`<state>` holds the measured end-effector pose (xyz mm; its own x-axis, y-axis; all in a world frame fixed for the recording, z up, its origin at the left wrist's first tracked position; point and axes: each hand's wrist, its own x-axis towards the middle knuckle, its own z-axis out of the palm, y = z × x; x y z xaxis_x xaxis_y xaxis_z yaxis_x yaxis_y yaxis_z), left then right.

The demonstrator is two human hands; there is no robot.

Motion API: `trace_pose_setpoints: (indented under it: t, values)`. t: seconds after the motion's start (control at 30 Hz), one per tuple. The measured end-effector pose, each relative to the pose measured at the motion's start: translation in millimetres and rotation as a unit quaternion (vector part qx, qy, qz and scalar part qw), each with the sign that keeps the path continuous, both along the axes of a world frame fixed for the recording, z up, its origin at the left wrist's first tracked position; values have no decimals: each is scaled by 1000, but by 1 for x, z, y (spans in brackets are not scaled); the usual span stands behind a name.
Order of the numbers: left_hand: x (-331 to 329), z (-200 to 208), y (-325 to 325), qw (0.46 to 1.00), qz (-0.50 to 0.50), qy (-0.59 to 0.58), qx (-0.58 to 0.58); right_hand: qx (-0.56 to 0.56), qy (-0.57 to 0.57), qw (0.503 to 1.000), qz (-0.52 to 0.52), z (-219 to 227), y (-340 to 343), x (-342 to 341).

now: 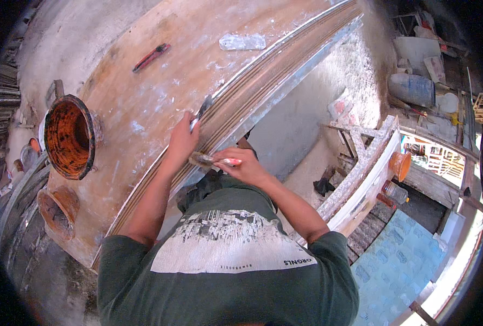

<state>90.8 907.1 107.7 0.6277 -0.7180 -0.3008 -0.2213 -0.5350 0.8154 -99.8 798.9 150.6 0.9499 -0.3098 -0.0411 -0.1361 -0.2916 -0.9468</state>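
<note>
In front of me a long ribbed moulding (277, 68) runs slantwise along the near edge of a brown, white-smeared work table (160, 108). My left hand (183, 138) is closed around a tool with a pale handle and a flat dark blade, which looks like a putty knife (204, 105); it is over the moulding's far edge. Closer to my body, my right hand (245, 165) grips a paintbrush (201, 159) by its red and white handle. The brush's bristles point left, over the moulding's near side. Whether they touch it I cannot tell.
A red utility knife (151, 58) and a pale, flat translucent piece (242, 42) lie on the table. An orange, dark-stained bucket (92, 142) and a smaller orange container (58, 213) stand left. Rightward are a whitened beam (355, 168), an orange pot (399, 165) and a blue barrel (411, 90).
</note>
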Motion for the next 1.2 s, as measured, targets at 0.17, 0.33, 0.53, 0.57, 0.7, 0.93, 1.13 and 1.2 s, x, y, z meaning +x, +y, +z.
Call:
trace_pose_setpoints:
  t: [0.17,0.33,0.53,0.57,0.7,0.93,1.13,1.2]
  values:
    - [32,12,-77,997,-66,-22,26,10,-89,964,-252,-34,-174,-2]
    - [29,-4,13,973,-147,-177,0,-162,-49,938,-301,24,-266,2]
    - [5,6,44,976,-91,-149,132,-124,-64,987,73,-1,-187,-2]
    - [5,4,33,974,-91,-159,130,-130,-98,978,129,-2,-174,0]
    - [6,0,-59,968,-127,-193,100,54,90,994,-36,3,-225,19]
    - [16,24,-275,969,-144,-199,36,-392,11,870,-299,33,-463,24]
    - [75,44,-235,973,-3,-207,-99,-97,-225,950,194,9,-230,70]
    - [79,57,-201,984,26,-162,-75,-119,-134,940,291,-13,-147,88]
